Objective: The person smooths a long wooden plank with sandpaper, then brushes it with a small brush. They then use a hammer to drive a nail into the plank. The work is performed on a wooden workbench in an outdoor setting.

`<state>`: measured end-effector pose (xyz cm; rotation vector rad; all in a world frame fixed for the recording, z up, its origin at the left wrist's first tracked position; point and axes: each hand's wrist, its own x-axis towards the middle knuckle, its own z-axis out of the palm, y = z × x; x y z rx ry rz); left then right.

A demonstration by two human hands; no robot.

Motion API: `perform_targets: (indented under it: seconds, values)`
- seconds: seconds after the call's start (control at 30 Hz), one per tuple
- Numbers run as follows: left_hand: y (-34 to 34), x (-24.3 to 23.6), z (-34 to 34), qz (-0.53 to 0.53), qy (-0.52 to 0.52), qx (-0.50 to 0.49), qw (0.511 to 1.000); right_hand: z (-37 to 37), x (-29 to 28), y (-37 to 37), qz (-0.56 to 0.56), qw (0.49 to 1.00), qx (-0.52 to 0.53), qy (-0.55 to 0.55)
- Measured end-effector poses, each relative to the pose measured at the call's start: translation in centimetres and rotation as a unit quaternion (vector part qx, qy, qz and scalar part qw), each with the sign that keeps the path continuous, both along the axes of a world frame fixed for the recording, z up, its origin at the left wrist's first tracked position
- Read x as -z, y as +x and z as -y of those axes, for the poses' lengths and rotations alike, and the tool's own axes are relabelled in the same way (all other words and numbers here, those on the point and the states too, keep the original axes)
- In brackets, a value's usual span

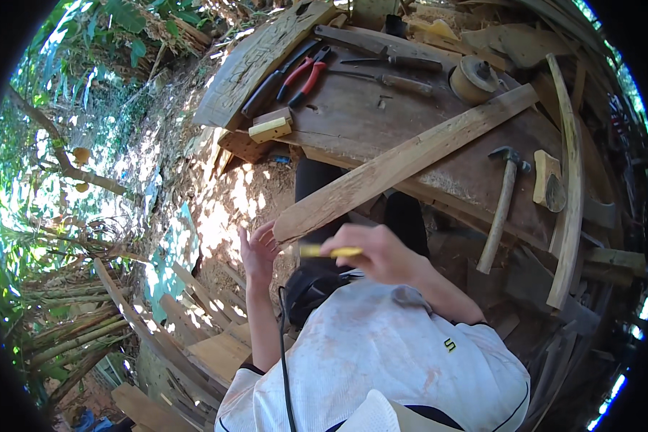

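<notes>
The near edge of the brown table (345, 115) goes on a slant, and the long board (410, 158) sticks out past that edge toward the person's body. There is bare table top between the board and the hammer (502, 201), and some more between the board and the pliers (314, 70). The board is slanted, from low on the left to high on the right. Its far end is over the table, near the round pot (474, 79), and its near end points at the left hand (258, 259). That hand is loosely spread, with fingers right by the board's end; I can't tell if they touch it. The right hand (381, 252) is curled around a blurry yellow stick (345, 252), just below the board.
</notes>
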<state>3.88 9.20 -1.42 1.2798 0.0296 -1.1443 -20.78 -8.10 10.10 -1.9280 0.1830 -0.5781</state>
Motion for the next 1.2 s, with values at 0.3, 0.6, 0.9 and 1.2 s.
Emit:
perform_targets:
  seconds: [0.3,0.6,0.9,1.2]
  values:
    - [-1.5,-1.8,1.7,0.115,-0.072,0.132,0.982,2.7,-0.1,-2.9,-0.009,0.987,0.159,-0.027]
    - [-1.6,-2.8,2.2,0.218,-0.011,0.121,0.968,3.2,-0.2,-4.3,0.042,0.976,0.195,0.087]
    - [-0.8,-3.0,1.5,0.244,0.023,0.067,0.967,4.5,-1.0,-3.9,0.013,0.982,0.180,-0.051]
    - [0.8,-2.8,0.8,0.251,0.020,0.034,0.967,5.2,-1.3,-4.8,-0.018,0.992,0.124,0.016]
